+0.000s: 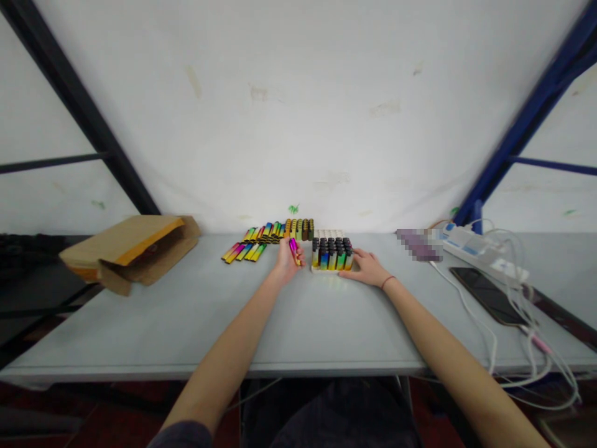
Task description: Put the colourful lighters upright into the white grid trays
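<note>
My left hand (288,258) is closed around a shiny pink and gold lighter case (293,247), just left of a white tray (321,271). Upright lighters with black tops (332,254) fill that tray in rows. At the tray's right end, my right hand (366,267) grips it, thumb along the front edge and fingers round the side. Loose rainbow-coloured metallic cases (249,251) lie in a spread left of my left hand. Behind the hand stands a block of upright gold-coloured cases (301,229), partly hidden.
An open brown cardboard box (125,249) lies at the left. Another white tray (329,233) sits behind the lighters. On the right are a phone (487,295), a blurred-out purple object (420,244), a power strip (485,252) and tangled white cables. A wall rises behind the table (298,330).
</note>
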The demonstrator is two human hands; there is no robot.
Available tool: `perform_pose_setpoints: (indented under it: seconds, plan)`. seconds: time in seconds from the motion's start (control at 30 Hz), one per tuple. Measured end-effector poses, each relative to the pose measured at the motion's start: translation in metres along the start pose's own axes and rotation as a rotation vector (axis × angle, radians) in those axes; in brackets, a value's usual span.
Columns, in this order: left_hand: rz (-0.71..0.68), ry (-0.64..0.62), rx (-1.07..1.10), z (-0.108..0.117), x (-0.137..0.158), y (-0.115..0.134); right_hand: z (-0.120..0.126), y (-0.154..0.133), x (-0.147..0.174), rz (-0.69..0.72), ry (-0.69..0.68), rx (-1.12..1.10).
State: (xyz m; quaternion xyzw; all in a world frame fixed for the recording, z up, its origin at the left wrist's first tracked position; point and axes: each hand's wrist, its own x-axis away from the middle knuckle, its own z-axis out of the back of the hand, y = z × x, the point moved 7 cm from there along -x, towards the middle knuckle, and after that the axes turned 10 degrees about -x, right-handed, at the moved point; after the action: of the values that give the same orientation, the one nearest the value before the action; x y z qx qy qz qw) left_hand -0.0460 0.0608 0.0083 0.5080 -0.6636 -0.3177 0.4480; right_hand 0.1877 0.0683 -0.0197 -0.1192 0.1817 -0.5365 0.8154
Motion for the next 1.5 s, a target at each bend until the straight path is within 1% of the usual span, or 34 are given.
perform_pose_setpoints:
  seconds: [0.13, 0.33, 0.47, 0.57, 0.63, 0.7, 0.8, 0.9, 0.97, 1.03, 1.13, 1.17, 1.2, 1.27, 1.4, 1.5]
  plan:
    - [-0.021, 0.015, -0.022, 0.002, 0.0, 0.003, 0.001, 0.0, 0.0, 0.003, -0.001, -0.005]
    - [-0.023, -0.016, -0.05, 0.003, -0.005, 0.002, 0.001, 0.0, 0.001, -0.008, -0.007, -0.004]
    - [-0.071, 0.058, -0.051, 0.007, -0.003, 0.004, 0.001, 0.0, 0.001, -0.004, 0.006, -0.018]
    - [-0.123, 0.143, -0.015, 0.01, 0.0, 0.007, 0.002, 0.0, 0.001, -0.001, 0.008, -0.024]
    - [-0.147, 0.174, 0.02, 0.011, 0.002, 0.008, 0.002, 0.0, 0.001, 0.0, 0.008, -0.021]
    - [-0.151, 0.164, 0.05, 0.011, 0.003, 0.009, 0.001, -0.001, 0.001, 0.003, 0.006, -0.016]
    - [-0.113, 0.062, 0.049, 0.007, 0.002, 0.011, 0.001, 0.0, 0.0, 0.006, 0.005, -0.01]
    - [-0.129, -0.064, -0.053, 0.003, 0.0, 0.02, 0.001, 0.0, 0.001, 0.003, 0.008, -0.011]
    - [-0.199, -0.119, -0.216, 0.002, 0.002, 0.03, 0.001, 0.0, 0.001, -0.001, 0.011, -0.014]
    - [-0.358, -0.149, -0.449, 0.0, 0.007, 0.043, 0.001, 0.0, 0.001, -0.004, 0.007, -0.012]
    - [-0.67, -0.139, -0.793, -0.008, 0.023, 0.061, 0.001, 0.0, 0.0, -0.01, 0.002, -0.006]
    - [-0.733, -0.136, -0.871, -0.011, 0.028, 0.064, 0.0, 0.001, 0.0, -0.011, 0.002, -0.005]
    - [-0.76, -0.14, -0.924, -0.014, 0.032, 0.065, 0.0, 0.001, 0.0, -0.01, 0.002, -0.006]
    - [-0.732, -0.172, -0.953, -0.018, 0.035, 0.062, 0.0, 0.001, 0.0, -0.004, 0.003, -0.011]
    - [-0.588, -0.236, -0.864, -0.021, 0.031, 0.05, 0.0, 0.002, 0.0, 0.012, 0.012, -0.021]
    - [-0.575, -0.266, -0.88, -0.02, 0.025, 0.042, 0.0, 0.001, 0.0, 0.012, 0.01, -0.017]
